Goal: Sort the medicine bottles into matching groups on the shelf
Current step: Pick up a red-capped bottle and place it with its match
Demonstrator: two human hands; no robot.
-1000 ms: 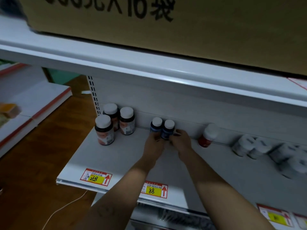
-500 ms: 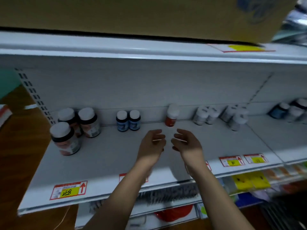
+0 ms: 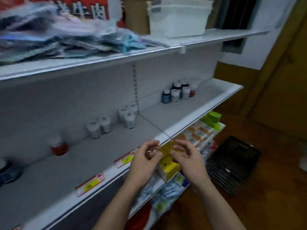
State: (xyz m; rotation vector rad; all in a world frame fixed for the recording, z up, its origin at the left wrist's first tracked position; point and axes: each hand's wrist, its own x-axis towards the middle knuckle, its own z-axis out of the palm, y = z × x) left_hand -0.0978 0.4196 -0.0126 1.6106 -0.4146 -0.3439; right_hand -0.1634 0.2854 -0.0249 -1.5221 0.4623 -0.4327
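Observation:
My left hand (image 3: 144,161) and my right hand (image 3: 189,160) hover side by side in front of the white shelf's (image 3: 103,155) front edge, fingers loosely curled, holding nothing. On the shelf stand a red bottle with a white cap (image 3: 58,146), a pair of white bottles (image 3: 98,127), a second cluster of white bottles (image 3: 127,116), and farther right a mixed group (image 3: 178,92) of blue, dark, white and red bottles. A blue bottle (image 3: 8,171) shows at the far left edge. Both hands are well clear of every bottle.
Price tags (image 3: 90,184) line the shelf front. Yellow and green boxes (image 3: 169,165) fill the lower shelf under my hands. The upper shelf holds loose packets (image 3: 66,40) and a white basket (image 3: 179,15). A black crate (image 3: 232,165) sits on the wooden floor at the right.
My view has swung right along the shelf. Both hands let go of the two blue bottles, pulled back from the rear wall, and now hang empty at the front edge.

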